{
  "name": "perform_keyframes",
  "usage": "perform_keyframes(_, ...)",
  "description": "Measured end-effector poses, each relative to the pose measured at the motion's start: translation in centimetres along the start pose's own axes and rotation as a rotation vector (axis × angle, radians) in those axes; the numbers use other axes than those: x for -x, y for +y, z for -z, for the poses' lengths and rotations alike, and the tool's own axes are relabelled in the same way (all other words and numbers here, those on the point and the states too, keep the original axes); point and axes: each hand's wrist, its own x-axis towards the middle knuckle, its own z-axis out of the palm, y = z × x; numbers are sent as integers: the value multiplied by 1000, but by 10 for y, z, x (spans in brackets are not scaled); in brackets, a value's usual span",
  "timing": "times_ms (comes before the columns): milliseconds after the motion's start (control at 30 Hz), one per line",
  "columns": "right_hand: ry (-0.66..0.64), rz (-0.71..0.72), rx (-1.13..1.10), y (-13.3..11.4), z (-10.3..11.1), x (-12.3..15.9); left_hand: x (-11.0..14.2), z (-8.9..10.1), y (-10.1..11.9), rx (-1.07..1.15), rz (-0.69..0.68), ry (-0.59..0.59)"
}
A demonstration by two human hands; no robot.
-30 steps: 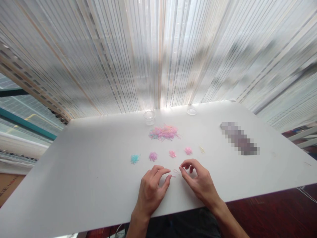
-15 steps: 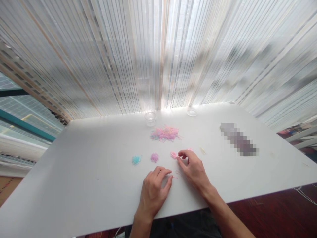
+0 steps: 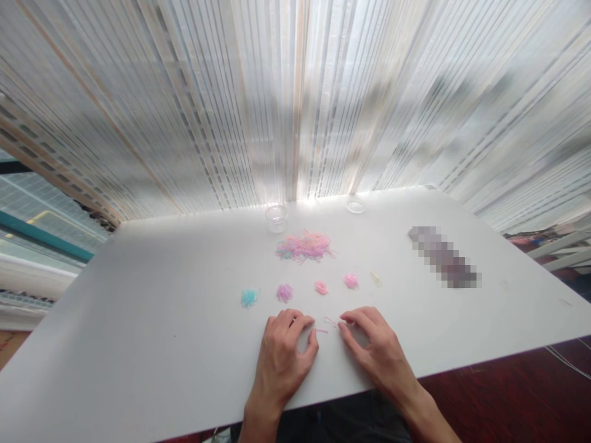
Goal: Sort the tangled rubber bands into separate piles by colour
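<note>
My left hand (image 3: pixel 285 351) rests on the white table (image 3: pixel 138 344) with curved fingers, thumb and index tips a little apart. A thin pink rubber band (image 3: pixel 322 331) lies beside its thumb tip. Facing it, my right hand (image 3: pixel 376 344) has its thumb and index tips slightly parted, close to a looped pink rubber band (image 3: pixel 329 321) on the tabletop. Beyond the hands runs a row of small rubber band piles: turquoise (image 3: pixel 249 298), purple (image 3: pixel 284 293), coral pink (image 3: pixel 321 287) and pink (image 3: pixel 351 281), with a few pale yellow bands (image 3: pixel 376 279) at the right end.
A larger mixed heap of rubber bands (image 3: pixel 305 246) lies farther back. Behind it stand a clear plastic cup (image 3: pixel 276 219) and a clear round lid (image 3: pixel 355 206). A pixelated object (image 3: pixel 443 257) lies to the right. Translucent ribbed panels (image 3: pixel 277 123) rise along the back edge.
My right hand has drawn back from the coral pink pile towards me, down to the looped band. The left hand has stayed nearly in place. The view has shifted slightly.
</note>
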Motion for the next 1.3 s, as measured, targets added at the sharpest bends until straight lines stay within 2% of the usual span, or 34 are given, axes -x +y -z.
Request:
perform_keyframes(167,-63,43,27,-4,-4,3,-1,4,2,2,3,-63)
perform_keyframes(400,-26,57,59,-5,-12,-5,-2,6,2,0,-13,-91)
perform_keyframes(767,-79,170,-90,-8,-8,-2,-1,6,-1,81,-108,-48)
perform_keyframes(1300,-68,147,-111,-10,-6,-1,-1,8,2,170,-76,-34)
